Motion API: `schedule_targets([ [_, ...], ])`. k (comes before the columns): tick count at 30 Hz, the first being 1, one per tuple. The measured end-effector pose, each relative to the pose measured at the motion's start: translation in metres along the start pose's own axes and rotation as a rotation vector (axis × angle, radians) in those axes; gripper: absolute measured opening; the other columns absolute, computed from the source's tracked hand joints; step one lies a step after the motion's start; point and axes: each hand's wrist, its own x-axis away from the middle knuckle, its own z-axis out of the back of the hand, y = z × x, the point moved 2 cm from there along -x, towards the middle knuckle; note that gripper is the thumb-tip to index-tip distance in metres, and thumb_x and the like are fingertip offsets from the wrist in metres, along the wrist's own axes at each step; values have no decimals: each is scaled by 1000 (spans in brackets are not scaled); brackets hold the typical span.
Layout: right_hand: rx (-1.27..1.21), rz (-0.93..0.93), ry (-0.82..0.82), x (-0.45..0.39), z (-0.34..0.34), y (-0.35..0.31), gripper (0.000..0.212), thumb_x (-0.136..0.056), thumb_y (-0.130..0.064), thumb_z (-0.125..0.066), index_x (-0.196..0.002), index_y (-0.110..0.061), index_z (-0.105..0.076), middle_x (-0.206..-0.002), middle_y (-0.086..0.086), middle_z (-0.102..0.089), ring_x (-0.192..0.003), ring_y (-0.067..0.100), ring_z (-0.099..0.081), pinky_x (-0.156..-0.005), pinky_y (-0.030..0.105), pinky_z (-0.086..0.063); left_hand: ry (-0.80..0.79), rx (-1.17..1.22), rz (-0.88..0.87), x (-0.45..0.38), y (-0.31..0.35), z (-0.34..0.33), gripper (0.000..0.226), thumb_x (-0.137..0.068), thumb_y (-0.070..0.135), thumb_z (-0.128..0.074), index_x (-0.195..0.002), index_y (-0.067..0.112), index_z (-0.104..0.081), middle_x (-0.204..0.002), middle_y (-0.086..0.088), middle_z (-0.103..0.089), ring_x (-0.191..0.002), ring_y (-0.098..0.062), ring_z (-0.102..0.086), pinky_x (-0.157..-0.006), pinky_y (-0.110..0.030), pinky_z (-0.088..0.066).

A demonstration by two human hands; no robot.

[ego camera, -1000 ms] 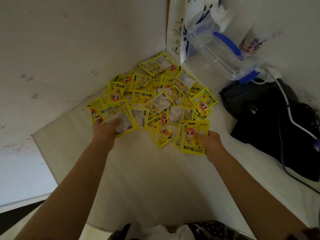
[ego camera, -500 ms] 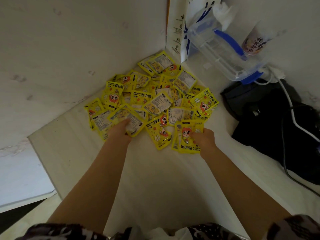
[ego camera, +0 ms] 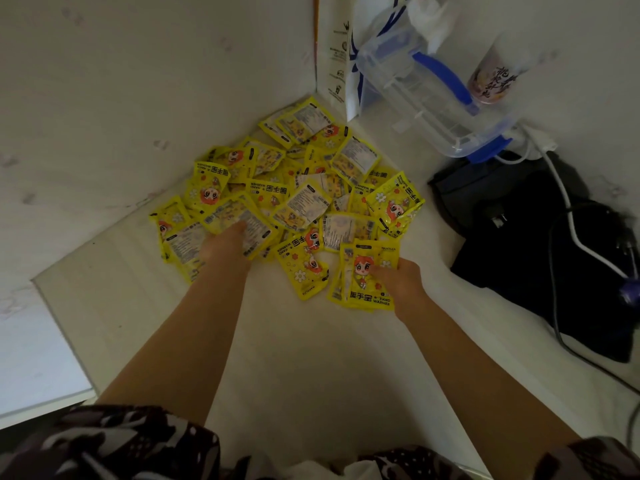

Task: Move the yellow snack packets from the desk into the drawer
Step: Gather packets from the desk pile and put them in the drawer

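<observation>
Bottom edge of the frame: dark patterned sleeves (ego camera: 114, 441) on both sides, bare forearms reaching up toward the centre.

Centre, pale bench (ego camera: 294, 368). The right hand (ego camera: 398, 280), centre right, has fingers and thumb curled round a small stack of yellow packets (ego camera: 363, 275); top one faces up, cartoon face and the print "HAND WARMER" legible. The stack sits at the near right edge of the pile.

The left hand (ego camera: 225, 245), centre left, lies on packets at the near left edge of the pile, fingertips over a packet turned label side up (ego camera: 242, 221). Fingers are largely hidden behind the back of the hand, so whether they grip or only press cannot be told from this view.

Just beyond the hands: the main pile of yellow packets (ego camera: 311, 188), loose and overlapping, some face up, some showing the white label back. It spreads from the centre into the corner where the bench meets two white walls (ego camera: 138, 81).

Right of the frame: black bag (ego camera: 519, 244) on the bench with a white cable (ego camera: 568, 209) running across it.

Upper right: clear plastic container with blue trim (ego camera: 433, 109), tilted, touching a white paper bag (ego camera: 337, 57) that stands in the corner. Far upper right, a printed cup (ego camera: 491, 81), somewhat blurred.
</observation>
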Motion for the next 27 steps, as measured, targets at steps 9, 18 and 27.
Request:
schedule_targets([
  [9,12,-3,-40,-1,8,3,11,-81,-9,-72,-81,-19,-67,-93,12,-71,-84,30,-66,-82,44,-56,82,-369,-193,-3,-5,2,80,-64,46,-82,-132,16,-51,-137,-12,-51,-128,-36,-44,-102,-51,-41],
  [18,39,25,-16,3,20,5,11,-82,-11,-71,-81,-21,-68,-91,11,-72,-81,29,-67,-79,43,-57,163,-184,-323,32,-22,13,29,-75,23,-79,-98,12,-65,-94,-5,-66,-85,-21,-61,-71,-30,-45],
  [27,31,100,-4,25,43,23,21,-89,-7,-60,-77,-24,-65,-77,2,-66,-68,19,-61,-63,29,-50,146,120,-291,68,-70,56,25,-71,16,-81,-91,16,-66,-86,-1,-69,-77,-17,-66,-73,-33,-55],
])
